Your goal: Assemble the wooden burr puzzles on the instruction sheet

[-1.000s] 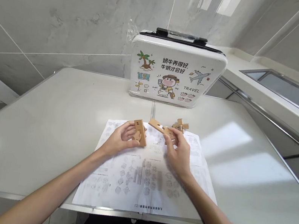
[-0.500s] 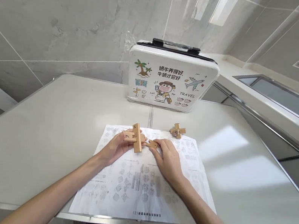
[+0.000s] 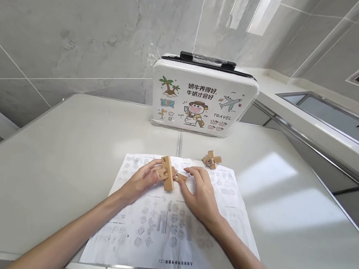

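My left hand is closed around wooden burr puzzle pieces. An upright notched piece marked 2 crosses another piece lying in my fingers. Just right of them is a smaller wooden puzzle piece, its left end against the held pieces or my left fingertips; I cannot tell which. My right hand is open beside that piece, thumb and fingers spread apart. Its thumb tip is close to the piece, perhaps touching it. A joined cross-shaped wooden puzzle rests beyond the paper's far edge.
Under my hands a printed sheet of puzzle diagrams covers the near middle of the white folding table. A plastic-wrapped white case with cartoon prints stands at the back. To the right is a counter with a sink.
My right fingers have come apart from the small piece they were pinching. The crossed pieces in my left hand have turned slightly and shifted a little right. The view has tilted a bit upward.
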The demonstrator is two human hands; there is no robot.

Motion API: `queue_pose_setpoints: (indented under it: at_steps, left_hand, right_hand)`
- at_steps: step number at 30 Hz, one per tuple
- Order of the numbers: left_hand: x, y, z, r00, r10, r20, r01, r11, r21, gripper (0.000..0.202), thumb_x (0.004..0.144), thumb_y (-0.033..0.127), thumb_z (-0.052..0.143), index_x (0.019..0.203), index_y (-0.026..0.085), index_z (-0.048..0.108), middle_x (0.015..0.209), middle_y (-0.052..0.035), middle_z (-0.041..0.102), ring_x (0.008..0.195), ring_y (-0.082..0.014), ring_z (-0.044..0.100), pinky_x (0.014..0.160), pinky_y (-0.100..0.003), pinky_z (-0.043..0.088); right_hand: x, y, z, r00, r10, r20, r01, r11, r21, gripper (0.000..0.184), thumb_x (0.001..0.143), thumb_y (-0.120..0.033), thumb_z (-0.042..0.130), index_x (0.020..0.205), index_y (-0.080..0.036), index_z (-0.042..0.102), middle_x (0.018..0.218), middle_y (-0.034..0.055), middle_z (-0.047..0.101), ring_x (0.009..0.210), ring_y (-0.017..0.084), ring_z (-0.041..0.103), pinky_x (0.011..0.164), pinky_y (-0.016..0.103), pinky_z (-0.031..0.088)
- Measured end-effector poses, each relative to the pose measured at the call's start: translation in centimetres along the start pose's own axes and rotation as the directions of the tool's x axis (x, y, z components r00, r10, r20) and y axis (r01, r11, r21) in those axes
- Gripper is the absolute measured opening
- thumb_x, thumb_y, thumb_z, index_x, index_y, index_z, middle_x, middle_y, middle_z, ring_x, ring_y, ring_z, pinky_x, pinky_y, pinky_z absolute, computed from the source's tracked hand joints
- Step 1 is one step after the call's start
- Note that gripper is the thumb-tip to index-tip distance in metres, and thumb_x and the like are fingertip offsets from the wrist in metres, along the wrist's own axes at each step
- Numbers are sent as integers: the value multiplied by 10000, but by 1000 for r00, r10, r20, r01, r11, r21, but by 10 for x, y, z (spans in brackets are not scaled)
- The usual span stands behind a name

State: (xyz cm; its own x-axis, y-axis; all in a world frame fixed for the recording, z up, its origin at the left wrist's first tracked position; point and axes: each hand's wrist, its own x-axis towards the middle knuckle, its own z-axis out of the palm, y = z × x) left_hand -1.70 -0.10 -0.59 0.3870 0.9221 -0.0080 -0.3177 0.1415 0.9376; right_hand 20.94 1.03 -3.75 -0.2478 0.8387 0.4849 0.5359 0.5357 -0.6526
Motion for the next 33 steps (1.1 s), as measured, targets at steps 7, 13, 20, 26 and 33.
queue_pose_setpoints:
  at_steps: [7,13,20,26,33]
  left_hand:
    - [-2,-3,9,1000,5,17,-8,984,181,794,752,614,870,1366,229,547,1476,-190,592,1439,-397,505,1190,-552,369]
    - [-5,-6,12,999,0,47,-13,959,283,881,690,573,927,1388,233,511,1411,-170,612,1348,-357,569,1169,-517,395]
    - [-6,-9,9,997,28,72,-50,945,324,954,638,468,986,1409,268,461,1365,-135,630,1334,-337,577,1188,-520,381]
    - [-6,-8,14,994,40,105,-71,950,306,958,667,544,953,1445,264,468,1396,-150,630,1348,-352,581,1208,-533,376]
    - [-6,-3,25,996,-4,84,-28,925,379,503,1029,514,586,1440,224,586,1490,-138,598,1381,-313,576,1167,-439,463]
  right_hand:
    - [-1,-19,-11,961,-277,21,270,948,167,477,912,-215,726,1364,-313,611,1364,127,475,1250,306,553,1002,497,548]
    - [-2,-12,-6,970,-234,72,228,970,86,460,892,-169,742,1326,-306,672,1393,127,457,1286,311,518,1037,504,531]
    - [1,-9,-7,966,-256,-41,254,966,-45,320,917,-180,755,1208,-311,737,1135,93,519,1042,268,556,877,456,550]
    - [-1,-7,-6,922,-387,-18,385,921,-62,253,980,-114,650,1203,-235,664,907,57,625,805,222,560,682,368,486]
    - [0,-10,-8,932,-363,7,363,932,-8,227,1025,-124,552,1215,-219,634,961,77,707,822,223,653,687,351,509]
